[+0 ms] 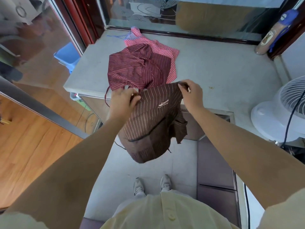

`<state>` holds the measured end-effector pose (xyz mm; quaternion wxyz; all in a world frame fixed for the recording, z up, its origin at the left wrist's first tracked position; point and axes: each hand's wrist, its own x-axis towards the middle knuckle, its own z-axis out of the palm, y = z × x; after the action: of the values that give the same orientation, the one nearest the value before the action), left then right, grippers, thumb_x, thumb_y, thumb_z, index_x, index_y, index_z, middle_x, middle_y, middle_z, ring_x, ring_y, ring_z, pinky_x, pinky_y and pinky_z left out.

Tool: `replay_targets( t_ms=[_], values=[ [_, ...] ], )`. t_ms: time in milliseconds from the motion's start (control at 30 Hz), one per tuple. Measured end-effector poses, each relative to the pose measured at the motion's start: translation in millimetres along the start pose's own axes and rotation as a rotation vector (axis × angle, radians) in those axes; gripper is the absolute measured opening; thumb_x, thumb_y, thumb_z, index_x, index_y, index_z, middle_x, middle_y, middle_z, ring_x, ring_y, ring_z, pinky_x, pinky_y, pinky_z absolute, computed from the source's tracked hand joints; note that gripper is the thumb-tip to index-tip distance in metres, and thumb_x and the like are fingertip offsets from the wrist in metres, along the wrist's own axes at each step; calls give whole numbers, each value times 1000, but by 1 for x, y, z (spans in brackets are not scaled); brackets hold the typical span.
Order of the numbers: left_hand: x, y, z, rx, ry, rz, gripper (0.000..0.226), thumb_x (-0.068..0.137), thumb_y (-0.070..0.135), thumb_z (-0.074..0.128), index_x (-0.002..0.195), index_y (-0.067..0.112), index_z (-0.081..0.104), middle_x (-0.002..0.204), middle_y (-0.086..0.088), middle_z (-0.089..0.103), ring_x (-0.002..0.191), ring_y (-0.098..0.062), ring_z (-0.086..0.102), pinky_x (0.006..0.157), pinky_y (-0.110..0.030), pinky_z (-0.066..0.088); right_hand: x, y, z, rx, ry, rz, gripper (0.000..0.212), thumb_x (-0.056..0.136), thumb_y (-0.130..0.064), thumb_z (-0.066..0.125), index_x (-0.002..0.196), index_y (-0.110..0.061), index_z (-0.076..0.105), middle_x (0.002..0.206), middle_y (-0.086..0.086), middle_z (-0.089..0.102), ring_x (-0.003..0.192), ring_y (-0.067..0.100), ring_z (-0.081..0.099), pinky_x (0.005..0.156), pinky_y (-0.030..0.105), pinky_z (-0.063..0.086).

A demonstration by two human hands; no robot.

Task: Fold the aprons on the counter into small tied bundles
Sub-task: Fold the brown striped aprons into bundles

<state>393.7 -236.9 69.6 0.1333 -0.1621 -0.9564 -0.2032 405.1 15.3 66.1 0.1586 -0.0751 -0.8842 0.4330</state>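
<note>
Pale yellow button-front shirt [165, 210] fills the bottom edge of the head view, with two grey-white sneakers [139, 187] below it on the grey tiled floor [181, 162].

Both bare forearms reach forward. Left hand [123, 99] has its fingers curled, pinching the upper left edge of a dark brown apron with thin white pinstripes [153, 123]. Right hand [191, 93] pinches the upper right corner of the same apron between thumb and fingertips. Apron is held up in the air just in front of the near edge of the grey stone tabletop [222, 71]. Its top edge is stretched between the hands and the rest hangs down crumpled over the floor. Small white logo on the chest, thin black tie strings dangling at the bottom.

On the tabletop, just beyond the hands, a maroon apron with white pinstripes [137, 68] lies rumpled, one tie hanging over the near edge. It overlaps a red-and-white checked apron [165, 48] lying under and behind it, nearer the glass panel.

White round floor fan [283, 113] stands at the right. Blue plastic bin [67, 55] sits at the left beyond the tabletop, wooden floor [33, 138] lower left.
</note>
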Motion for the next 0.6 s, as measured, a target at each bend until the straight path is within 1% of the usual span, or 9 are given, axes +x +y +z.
replay_targets(
  t_ms=[67, 100, 167, 200, 233, 300, 400, 467, 600],
  values=[
    [-17, -8, 1, 227, -424, 96, 23, 95, 35, 58, 99, 14, 66, 75, 2, 61, 71, -17, 56, 80, -35, 49, -13, 8, 0, -106, -244, 10, 19, 96, -16, 58, 105, -3, 70, 99, 8, 69, 89, 17, 60, 77, 24, 42],
    [-31, -10, 1, 311, -722, 67, 23, 94, 33, 59, 99, 11, 65, 79, 0, 63, 71, -17, 56, 78, -31, 48, -24, 16, 0, -225, -537, 75, 22, 96, -19, 59, 106, -2, 68, 96, 11, 67, 86, 19, 59, 72, 25, 39],
    [-61, -17, 4, 314, -1296, -141, 23, 89, 30, 66, 92, 7, 63, 76, -2, 61, 70, -18, 56, 72, -30, 46, -52, 25, -2, -385, -1262, 401, 26, 98, -19, 57, 117, -3, 63, 95, 9, 66, 79, 17, 60, 69, 26, 43],
    [-73, -22, 7, 308, -1484, -209, 27, 85, 31, 71, 94, 6, 65, 76, -3, 62, 72, -19, 59, 73, -31, 49, -67, 28, -2, -340, -1532, 631, 24, 99, -15, 54, 120, -4, 60, 93, 8, 69, 79, 15, 64, 72, 27, 48],
    [-82, -27, 10, 323, -1587, -226, 36, 83, 35, 73, 102, 6, 67, 82, -6, 63, 78, -22, 61, 77, -33, 51, -77, 30, -1, -256, -1656, 811, 20, 101, -11, 50, 117, -6, 59, 90, 6, 72, 80, 16, 68, 76, 29, 53],
    [-90, -39, 17, 332, -1502, -223, 42, 83, 36, 71, 109, 3, 68, 95, -14, 65, 91, -26, 64, 80, -33, 50, -79, 39, 3, -209, -1586, 866, 15, 101, -10, 49, 112, -9, 60, 90, 5, 70, 80, 17, 68, 79, 32, 54],
    [-81, -54, 23, 332, -1102, -277, 32, 89, 33, 64, 104, 6, 70, 101, -14, 68, 100, -26, 62, 83, -32, 49, -53, 48, 2, -404, -1225, 454, 15, 98, -25, 57, 110, -20, 63, 95, 2, 61, 78, 14, 55, 73, 28, 44],
    [-73, -59, 27, 280, -883, -362, 25, 95, 29, 57, 105, 10, 69, 105, -12, 66, 108, -29, 55, 90, -38, 46, -40, 48, 2, -306, -920, 412, 11, 95, -23, 61, 104, -20, 67, 86, 0, 61, 75, 11, 52, 66, 25, 39],
    [-58, -52, 30, -199, -575, -645, 13, 95, 7, 49, 91, 9, 62, 84, -15, 58, 83, -36, 57, 68, -33, 42, -33, 43, 11, -150, -598, 414, 19, 97, -18, 58, 104, -4, 68, 88, 9, 62, 82, 21, 54, 67, 30, 37]
  ],
)
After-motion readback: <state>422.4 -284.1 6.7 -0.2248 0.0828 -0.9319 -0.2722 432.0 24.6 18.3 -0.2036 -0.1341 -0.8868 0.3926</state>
